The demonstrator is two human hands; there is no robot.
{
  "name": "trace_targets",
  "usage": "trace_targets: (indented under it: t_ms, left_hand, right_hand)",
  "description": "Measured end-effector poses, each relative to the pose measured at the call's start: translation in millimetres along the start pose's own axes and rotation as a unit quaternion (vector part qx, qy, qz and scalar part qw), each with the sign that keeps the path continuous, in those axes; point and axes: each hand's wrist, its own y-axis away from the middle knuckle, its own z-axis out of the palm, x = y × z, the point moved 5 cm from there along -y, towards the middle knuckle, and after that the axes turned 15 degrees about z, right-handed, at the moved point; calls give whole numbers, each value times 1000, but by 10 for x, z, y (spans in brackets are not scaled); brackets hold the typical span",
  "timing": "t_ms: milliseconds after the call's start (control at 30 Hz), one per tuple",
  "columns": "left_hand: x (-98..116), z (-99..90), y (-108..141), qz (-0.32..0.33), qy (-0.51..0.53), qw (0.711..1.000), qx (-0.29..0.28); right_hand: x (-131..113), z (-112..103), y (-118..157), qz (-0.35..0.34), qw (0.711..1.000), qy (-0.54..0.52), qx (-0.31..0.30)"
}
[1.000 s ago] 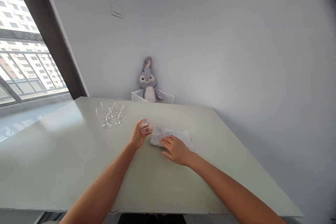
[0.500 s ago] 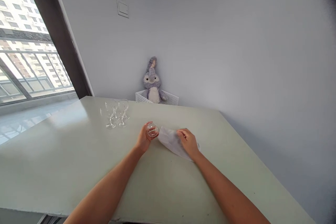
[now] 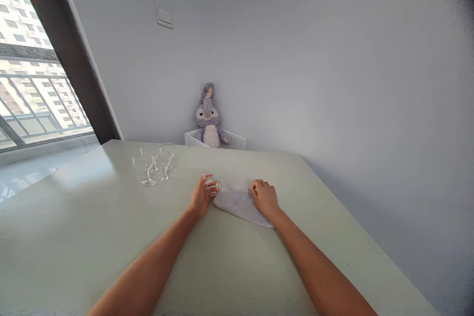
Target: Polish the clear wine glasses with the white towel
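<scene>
Five glasses in all: one in your left hand [image 3: 200, 201], four glasses [image 3: 153, 164] standing upright in a close group, off to the left on the table [image 3: 111, 237]. Your left fingers are curled around the held glass [image 3: 214, 187], its round end facing up toward you. Your right hand [image 3: 265, 196] rests at the right part of the cloth [image 3: 237, 205], fingers bent and fairly narrow; whether they pinch the fabric, can't tell. Cloth lies loosely spread between your hands, its left end just beside the glass; contact there unclear.

Progress, by judgement: early with this glass. Done: glass in your grasp, cloth within your right hand's reach. Left: glass and cloth lie side by side, not brought together, with no cloth wrapped over the bowl. The standing group is well apart from both your hands; whether any of it has been dealt with, can't say.
</scene>
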Motion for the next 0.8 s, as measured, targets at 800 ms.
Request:
trace_targets:
  t_ms: [800]
  left_hand:
    - [63,43,20,9,-19,1000,-18]
  right_hand:
    - [-341,-383,556,-197,977,33,73]
